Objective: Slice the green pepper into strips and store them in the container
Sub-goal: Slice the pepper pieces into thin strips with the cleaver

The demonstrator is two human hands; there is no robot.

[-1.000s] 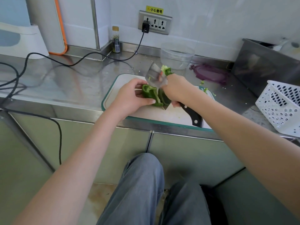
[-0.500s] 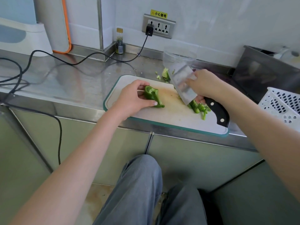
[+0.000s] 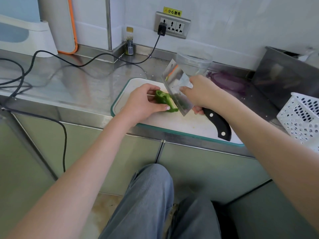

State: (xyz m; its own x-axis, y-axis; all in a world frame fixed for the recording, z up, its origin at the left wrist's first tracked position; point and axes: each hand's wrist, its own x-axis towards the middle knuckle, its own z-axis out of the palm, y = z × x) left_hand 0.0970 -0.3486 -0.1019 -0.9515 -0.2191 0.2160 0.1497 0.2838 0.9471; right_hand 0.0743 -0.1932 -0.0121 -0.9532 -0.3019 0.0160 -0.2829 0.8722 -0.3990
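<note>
Pepper first: glossy green pepper piece [image 3: 164,102] is lying on the white cutting board with teal rim [image 3: 174,124], toward its left half. You are pinning it with your left hand [image 3: 143,103], thumb and fingers curled round its near and far sides. Your right hand [image 3: 201,91] is gripping the wide steel cleaver with black riveted handle [image 3: 179,91] up at the blade-handle joint, fingers wrapped round it, index finger lying along the flat. You are tilting the blade, with its lower corner sitting just beside the pepper's right edge; whether the edge is touching the pepper, cannot tell. Clear round plastic container [image 3: 194,62] is standing behind the board, partly hidden by the blade tip. Purple round lid [image 3: 227,81] is lying flat to the right of the container on the steel counter [image 3: 77,83]. White perforated plastic basket [image 3: 300,116] is sitting at the far right. Black cable [image 3: 96,58] is running across the counter up to the wall socket [image 3: 172,25], with a small dark bottle [image 3: 129,41] standing in the corner.
</note>
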